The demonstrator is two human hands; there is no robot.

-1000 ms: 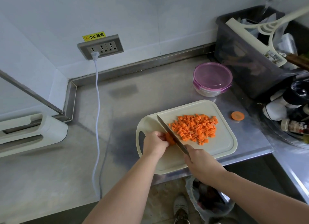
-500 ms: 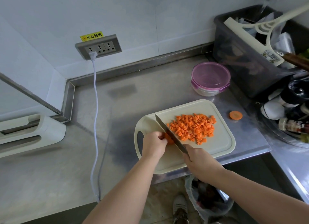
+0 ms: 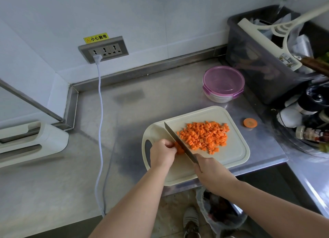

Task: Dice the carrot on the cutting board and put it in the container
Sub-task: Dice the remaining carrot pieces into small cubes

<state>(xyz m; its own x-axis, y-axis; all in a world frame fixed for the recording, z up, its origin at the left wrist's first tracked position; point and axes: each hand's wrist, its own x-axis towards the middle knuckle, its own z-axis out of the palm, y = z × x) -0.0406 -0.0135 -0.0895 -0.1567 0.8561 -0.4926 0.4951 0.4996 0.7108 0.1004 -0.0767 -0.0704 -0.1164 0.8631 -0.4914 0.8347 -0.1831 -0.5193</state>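
A cream cutting board (image 3: 231, 159) lies on the steel counter with a heap of diced carrot (image 3: 204, 136) on its right half. My left hand (image 3: 162, 155) pinches a small uncut carrot piece (image 3: 179, 148) near the board's handle hole. My right hand (image 3: 211, 172) grips the handle of a knife (image 3: 178, 140), whose blade stands against the right side of that piece. Behind the board sits a round container with a purple lid (image 3: 223, 83), its lid on.
A carrot end slice (image 3: 250, 122) lies on the counter right of the board. A dark bin (image 3: 263, 59) with utensils and several bottles (image 3: 306, 124) crowd the right. A white cord (image 3: 99, 124) runs from the wall socket (image 3: 103, 49) across the counter. A bag (image 3: 219, 212) hangs below.
The knife and both hands stay at the same spot on the board; the carrot piece by the blade looks slightly shorter. The view has shifted a little.
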